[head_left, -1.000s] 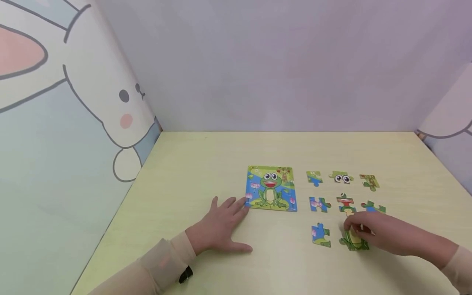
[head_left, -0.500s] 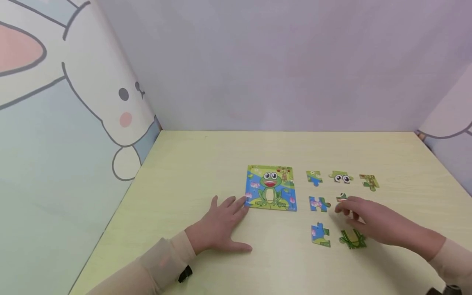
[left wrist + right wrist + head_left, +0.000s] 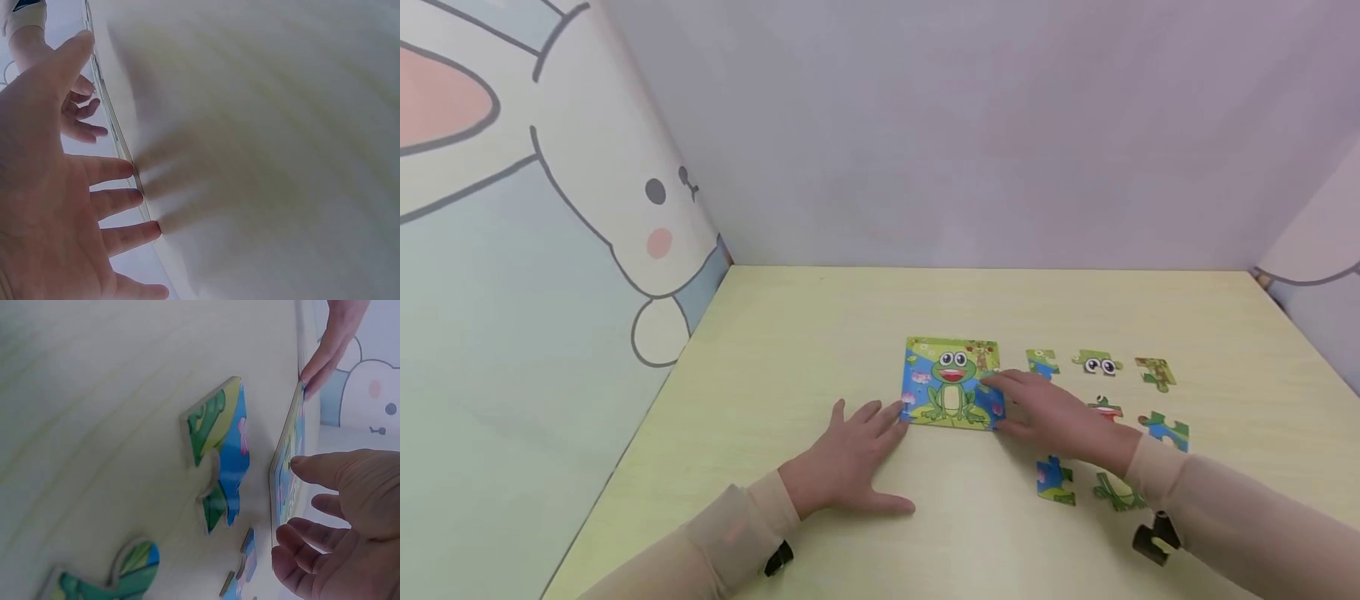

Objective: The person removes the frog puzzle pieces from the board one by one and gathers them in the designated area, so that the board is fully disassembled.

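Note:
A square frog picture board (image 3: 951, 392) lies on the table. My left hand (image 3: 850, 462) rests flat with fingers spread, its fingertips at the board's lower left corner. My right hand (image 3: 1056, 417) reaches to the board's right edge. Its thumb is near the lower right corner and its fingers overlap the right side of the picture. In the right wrist view, the thumb tip overlaps the board (image 3: 282, 481) and the other fingers are loosely bent. Loose jigsaw pieces lie to the right, including one with frog eyes (image 3: 1099, 365) and a blue-and-green one (image 3: 1055, 481).
A tree piece (image 3: 1156, 372) lies at the far right of the loose pieces. A frog-body piece (image 3: 1118, 492) is partly covered by the right forearm. Walls stand behind and beside the table (image 3: 820, 333); a rabbit drawing (image 3: 655, 250) covers the left one.
My right hand has moved left from the loose pieces to the board's right edge, uncovering a blue piece at the right. The left hand has stayed in place.

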`<state>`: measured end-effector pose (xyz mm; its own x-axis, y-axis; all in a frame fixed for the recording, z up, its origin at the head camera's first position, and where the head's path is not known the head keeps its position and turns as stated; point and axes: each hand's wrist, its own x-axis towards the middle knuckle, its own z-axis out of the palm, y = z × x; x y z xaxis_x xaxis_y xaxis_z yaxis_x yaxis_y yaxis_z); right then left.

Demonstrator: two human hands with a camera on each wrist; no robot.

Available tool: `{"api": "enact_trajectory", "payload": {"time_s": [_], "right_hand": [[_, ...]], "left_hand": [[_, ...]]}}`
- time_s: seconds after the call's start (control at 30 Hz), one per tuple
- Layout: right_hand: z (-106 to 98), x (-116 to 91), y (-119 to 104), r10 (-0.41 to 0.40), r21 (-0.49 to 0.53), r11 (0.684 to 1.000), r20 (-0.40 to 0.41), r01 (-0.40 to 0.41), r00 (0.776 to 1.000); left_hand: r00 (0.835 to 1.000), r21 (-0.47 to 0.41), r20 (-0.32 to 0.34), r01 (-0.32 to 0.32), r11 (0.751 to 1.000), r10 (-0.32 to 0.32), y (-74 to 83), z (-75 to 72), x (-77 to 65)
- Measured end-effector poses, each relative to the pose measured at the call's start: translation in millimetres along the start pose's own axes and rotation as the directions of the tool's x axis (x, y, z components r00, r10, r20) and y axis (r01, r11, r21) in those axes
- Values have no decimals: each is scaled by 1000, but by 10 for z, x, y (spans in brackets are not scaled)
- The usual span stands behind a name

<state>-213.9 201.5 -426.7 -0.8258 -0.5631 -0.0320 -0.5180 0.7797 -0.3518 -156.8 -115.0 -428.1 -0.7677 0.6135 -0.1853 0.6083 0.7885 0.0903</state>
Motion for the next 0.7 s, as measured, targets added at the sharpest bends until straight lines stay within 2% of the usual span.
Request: {"api": "enact_trajectory", "payload": {"time_s": [0.13,0.37,0.7], "right_hand": [[49,127,-47,-12,-15,1000,9,13,1000],[56,192,-47,-51,-38,998,16,51,999],[-10,237,-62,-76,14,997,83,75,994]], "left_hand": [[1000,0,10,4,1000,-4,1,2,11],[1000,5,-1,-4,1000,4,1,-11,5],[1000,9,2,-7,1000,7,2,-4,9]]}}
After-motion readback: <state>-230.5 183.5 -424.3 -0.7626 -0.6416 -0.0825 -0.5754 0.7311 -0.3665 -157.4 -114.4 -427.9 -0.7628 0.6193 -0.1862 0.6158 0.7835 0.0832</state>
